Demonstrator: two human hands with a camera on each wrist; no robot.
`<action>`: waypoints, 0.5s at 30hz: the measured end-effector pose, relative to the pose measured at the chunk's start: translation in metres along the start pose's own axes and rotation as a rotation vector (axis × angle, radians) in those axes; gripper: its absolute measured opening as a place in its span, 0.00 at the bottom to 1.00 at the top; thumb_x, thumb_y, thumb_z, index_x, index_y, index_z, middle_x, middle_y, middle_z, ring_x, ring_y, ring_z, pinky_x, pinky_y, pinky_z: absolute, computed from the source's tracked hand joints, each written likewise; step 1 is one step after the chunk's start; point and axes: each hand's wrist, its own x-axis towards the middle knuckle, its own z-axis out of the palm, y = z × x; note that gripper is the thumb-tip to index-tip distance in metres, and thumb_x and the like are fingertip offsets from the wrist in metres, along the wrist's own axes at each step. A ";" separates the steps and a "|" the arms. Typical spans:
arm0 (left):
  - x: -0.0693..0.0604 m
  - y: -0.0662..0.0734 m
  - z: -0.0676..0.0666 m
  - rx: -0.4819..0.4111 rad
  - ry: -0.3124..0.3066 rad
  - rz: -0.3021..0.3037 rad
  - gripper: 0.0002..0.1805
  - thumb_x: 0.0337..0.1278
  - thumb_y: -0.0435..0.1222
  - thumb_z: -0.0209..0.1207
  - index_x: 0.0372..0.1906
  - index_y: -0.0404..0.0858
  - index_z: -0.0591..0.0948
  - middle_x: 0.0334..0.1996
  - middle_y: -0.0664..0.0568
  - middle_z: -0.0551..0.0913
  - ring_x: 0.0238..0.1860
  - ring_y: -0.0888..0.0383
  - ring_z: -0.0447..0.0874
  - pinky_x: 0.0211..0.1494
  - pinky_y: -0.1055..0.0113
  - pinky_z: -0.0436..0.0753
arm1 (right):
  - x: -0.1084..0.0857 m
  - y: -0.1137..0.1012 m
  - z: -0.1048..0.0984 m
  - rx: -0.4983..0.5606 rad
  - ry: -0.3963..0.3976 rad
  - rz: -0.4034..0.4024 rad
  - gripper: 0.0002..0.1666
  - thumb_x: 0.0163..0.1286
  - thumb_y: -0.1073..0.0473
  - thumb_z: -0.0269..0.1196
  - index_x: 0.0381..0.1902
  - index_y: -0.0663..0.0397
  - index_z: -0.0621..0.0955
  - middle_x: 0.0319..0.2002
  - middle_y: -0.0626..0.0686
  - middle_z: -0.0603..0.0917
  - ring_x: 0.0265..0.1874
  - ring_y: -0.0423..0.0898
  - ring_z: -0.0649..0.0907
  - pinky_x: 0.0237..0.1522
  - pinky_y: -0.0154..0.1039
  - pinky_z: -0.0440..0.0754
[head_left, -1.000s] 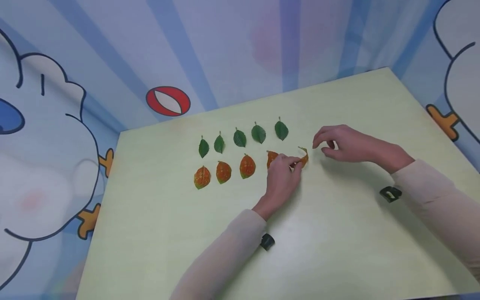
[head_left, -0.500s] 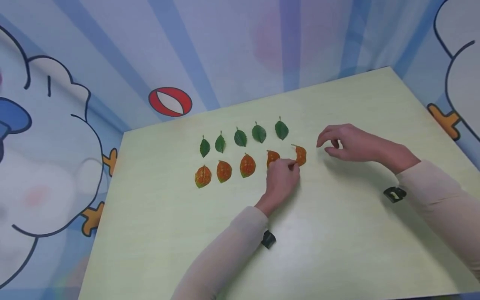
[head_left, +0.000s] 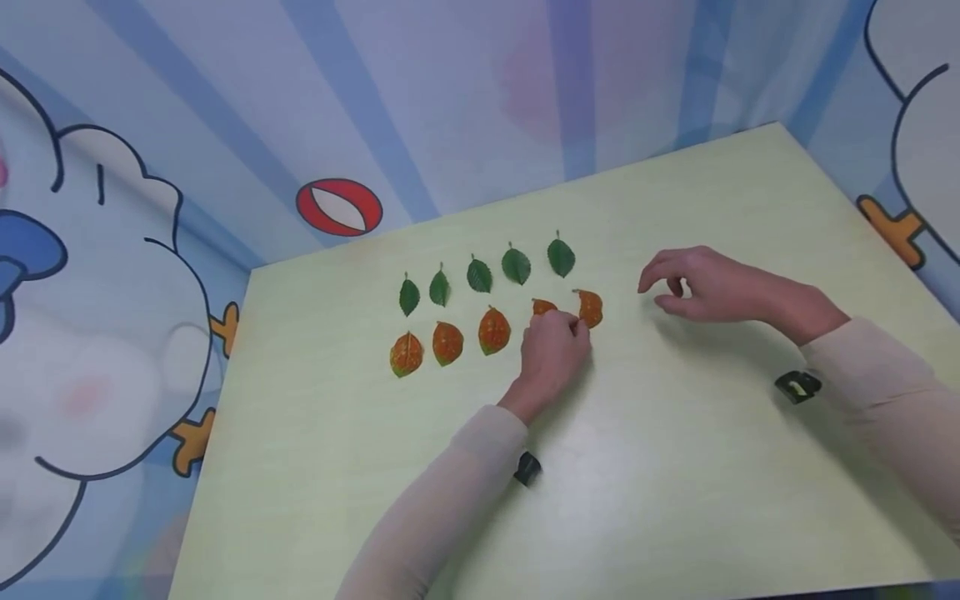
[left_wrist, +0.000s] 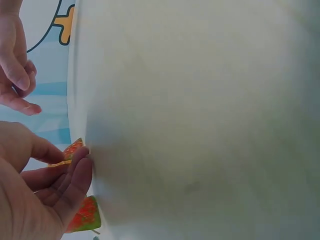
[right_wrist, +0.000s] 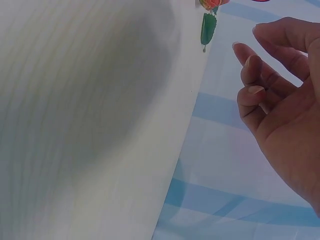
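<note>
My left hand (head_left: 553,354) pinches the lower edge of an orange leaf (head_left: 591,308) at the right end of the lower row. In the left wrist view that leaf (left_wrist: 74,147) shows between thumb and fingers. A neighbouring orange leaf (head_left: 543,306) is partly hidden behind the hand. Further left in this row lie three more orange leaves with green tips, one of them a mottled leaf (head_left: 494,331). Above runs a row of several green leaves, ending in a green leaf (head_left: 561,257). Off to the right, my right hand (head_left: 712,287) hovers over the table, fingers loosely bent, holding nothing.
The pale yellow-green table (head_left: 660,467) meets a blue striped wall (head_left: 465,100) at its back edge. Cartoon figures and a red ball (head_left: 339,207) are printed on the walls. Each sleeve has a dark wrist device, such as the right one (head_left: 798,387).
The pinched orange leaf has shifted left, nearer its row, and now shows its face rather than a curled edge. My left hand moved slightly left with it; my right hand drew slightly right.
</note>
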 end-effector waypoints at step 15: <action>-0.005 -0.005 -0.091 -0.026 0.068 0.129 0.13 0.71 0.33 0.52 0.44 0.35 0.87 0.31 0.50 0.86 0.17 0.60 0.74 0.19 0.69 0.70 | 0.014 -0.007 0.005 0.026 0.008 -0.064 0.11 0.65 0.70 0.65 0.45 0.56 0.85 0.46 0.50 0.83 0.32 0.42 0.78 0.35 0.44 0.77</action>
